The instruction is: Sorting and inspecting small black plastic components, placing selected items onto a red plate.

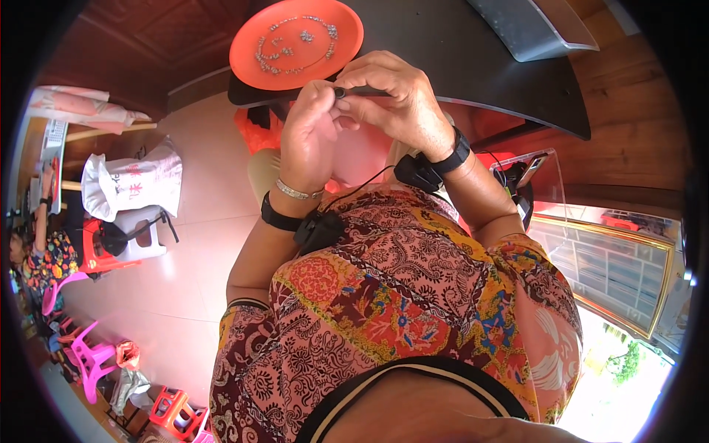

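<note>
My left hand (309, 136) and my right hand (402, 96) meet just in front of the dark table, fingertips close together. Between their fingertips is a small dark round piece (340, 92), too small to name. Both hands are closed in a pinch around it; fingers partly hide it. Just beyond my left hand, an orange-red round plate (247, 63) lies on the table. On it, small silvery beads or studs (306, 35) form a loose ring, with a few small clusters inside.
The black table (443, 52) has a curved near edge. A grey translucent bin (535, 48) stands at its right. A white sack (136, 177), pink stool (92, 358) and red stool (173, 410) are to the left, where another person (55, 255) sits.
</note>
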`<state>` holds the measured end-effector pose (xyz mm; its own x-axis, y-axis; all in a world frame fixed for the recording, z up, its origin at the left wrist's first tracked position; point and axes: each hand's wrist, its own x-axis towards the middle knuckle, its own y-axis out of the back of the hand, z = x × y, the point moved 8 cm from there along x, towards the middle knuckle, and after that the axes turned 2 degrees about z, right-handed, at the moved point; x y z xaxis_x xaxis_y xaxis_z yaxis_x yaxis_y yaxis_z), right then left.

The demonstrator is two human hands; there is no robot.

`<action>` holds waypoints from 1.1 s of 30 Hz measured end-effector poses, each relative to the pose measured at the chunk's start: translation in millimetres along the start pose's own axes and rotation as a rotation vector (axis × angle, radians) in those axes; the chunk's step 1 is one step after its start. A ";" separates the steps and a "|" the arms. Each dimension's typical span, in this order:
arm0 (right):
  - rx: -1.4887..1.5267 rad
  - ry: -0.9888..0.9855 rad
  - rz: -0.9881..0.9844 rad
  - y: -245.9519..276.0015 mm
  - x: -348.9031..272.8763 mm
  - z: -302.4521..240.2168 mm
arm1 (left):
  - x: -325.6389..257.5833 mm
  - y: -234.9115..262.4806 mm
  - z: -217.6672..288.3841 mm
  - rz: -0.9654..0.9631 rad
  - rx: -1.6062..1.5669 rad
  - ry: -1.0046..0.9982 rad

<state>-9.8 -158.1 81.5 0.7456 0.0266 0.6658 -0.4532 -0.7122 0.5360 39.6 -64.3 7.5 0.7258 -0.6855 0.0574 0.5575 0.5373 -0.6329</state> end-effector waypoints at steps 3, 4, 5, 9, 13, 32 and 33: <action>0.152 -0.070 0.049 0.5 -4.3 10.4 | -0.6 -5.1 0.7 0.017 -0.075 0.039; 0.191 -0.093 0.051 0.0 -5.7 14.3 | -0.5 -5.8 -1.1 0.021 -0.093 0.068; 0.230 -0.116 0.053 -0.5 -6.5 17.0 | -0.5 -5.1 -1.5 0.022 -0.092 0.068; 0.176 -0.099 0.052 0.1 -6.0 10.8 | -1.1 2.0 -5.0 0.038 -0.018 0.063; 0.133 -0.055 0.014 -0.6 -3.3 2.7 | -3.1 4.1 -7.0 0.018 -0.007 0.057; -0.010 0.007 -0.318 -52.9 65.6 33.1 | -19.4 52.8 6.6 0.080 -0.088 0.047; -0.025 0.038 -0.344 -62.8 69.9 40.0 | -19.6 54.3 6.7 0.086 -0.122 0.050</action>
<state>90.4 -139.6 73.7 0.8384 0.2884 0.4624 -0.1906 -0.6398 0.7445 58.4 -18.4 -22.8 0.7459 -0.6650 -0.0374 0.4392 0.5333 -0.7230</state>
